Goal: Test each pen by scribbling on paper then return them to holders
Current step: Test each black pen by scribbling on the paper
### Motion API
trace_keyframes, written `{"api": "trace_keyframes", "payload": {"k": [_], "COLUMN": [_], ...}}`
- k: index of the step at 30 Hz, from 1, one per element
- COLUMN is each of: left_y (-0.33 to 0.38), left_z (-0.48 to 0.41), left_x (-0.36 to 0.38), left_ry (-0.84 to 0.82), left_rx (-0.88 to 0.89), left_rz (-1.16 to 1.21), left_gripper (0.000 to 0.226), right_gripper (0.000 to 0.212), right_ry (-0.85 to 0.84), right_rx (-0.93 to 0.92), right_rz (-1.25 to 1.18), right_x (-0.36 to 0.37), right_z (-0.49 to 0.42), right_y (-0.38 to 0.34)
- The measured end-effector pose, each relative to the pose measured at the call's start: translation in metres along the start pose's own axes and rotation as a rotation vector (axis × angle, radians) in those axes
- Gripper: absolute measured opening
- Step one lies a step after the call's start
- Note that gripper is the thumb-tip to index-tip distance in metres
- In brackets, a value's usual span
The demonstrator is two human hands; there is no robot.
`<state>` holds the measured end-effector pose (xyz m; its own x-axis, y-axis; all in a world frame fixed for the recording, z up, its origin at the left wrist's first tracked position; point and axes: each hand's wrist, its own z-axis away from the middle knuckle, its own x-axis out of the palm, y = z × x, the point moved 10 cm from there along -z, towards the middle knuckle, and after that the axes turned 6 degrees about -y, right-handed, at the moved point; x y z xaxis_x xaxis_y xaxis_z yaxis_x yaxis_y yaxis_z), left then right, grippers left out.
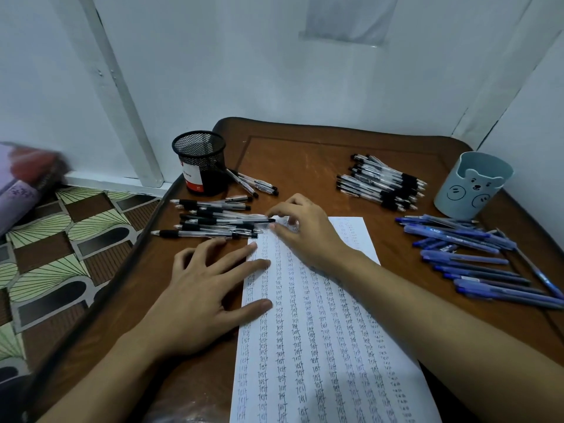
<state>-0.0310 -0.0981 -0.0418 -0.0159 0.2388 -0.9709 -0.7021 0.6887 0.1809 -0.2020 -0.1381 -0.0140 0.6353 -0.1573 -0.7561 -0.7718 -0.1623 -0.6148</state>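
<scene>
The right hand (305, 230) pinches the black end of a clear-barrelled pen (238, 220) between thumb and forefinger, on the pile of like pens (207, 232) by the top left corner of the paper (320, 331), near the black mesh holder (200, 163). The left hand (201, 297) lies flat, fingers spread, across the paper's left edge. Columns of "test" fill the paper; the holder's red-and-white label is unreadable.

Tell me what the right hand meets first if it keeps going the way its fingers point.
The heap of black pens left of the paper. The right hand points left at it, thumb and forefinger seemingly pinching the near end of the top pen.
</scene>
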Motion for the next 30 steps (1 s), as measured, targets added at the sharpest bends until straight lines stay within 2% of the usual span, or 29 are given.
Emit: {"api": "trace_keyframes", "payload": {"k": [7, 14, 20, 26, 30], "left_y": [-0.002, -0.002, -0.002, -0.002, -0.003], "left_z": [0.000, 0.000, 0.000, 0.001, 0.001], "left_x": [0.001, 0.000, 0.000, -0.001, 0.000], "left_ry": [0.004, 0.026, 0.033, 0.056, 0.046], "left_rx": [0.000, 0.013, 0.008, 0.008, 0.003], "left_rz": [-0.006, 0.026, 0.025, 0.040, 0.026], "left_gripper": [0.074, 0.072, 0.072, 0.072, 0.071], "right_gripper": [0.011, 0.012, 0.016, 0.019, 0.041], "right_ry": [0.147, 0.265, 0.188, 0.142, 0.149], "right_rx": [0.128, 0.247, 0.310, 0.584, 0.674], "right_rz": [-0.353, -1.026, -1.495, -1.791, -1.925], "right_x": [-0.036, -0.061, -0.056, -0.026, -0.023], "right_z": [0.013, 0.049, 0.081, 0.125, 0.141], "right_y": [0.011, 0.027, 0.025, 0.035, 0.048]}}
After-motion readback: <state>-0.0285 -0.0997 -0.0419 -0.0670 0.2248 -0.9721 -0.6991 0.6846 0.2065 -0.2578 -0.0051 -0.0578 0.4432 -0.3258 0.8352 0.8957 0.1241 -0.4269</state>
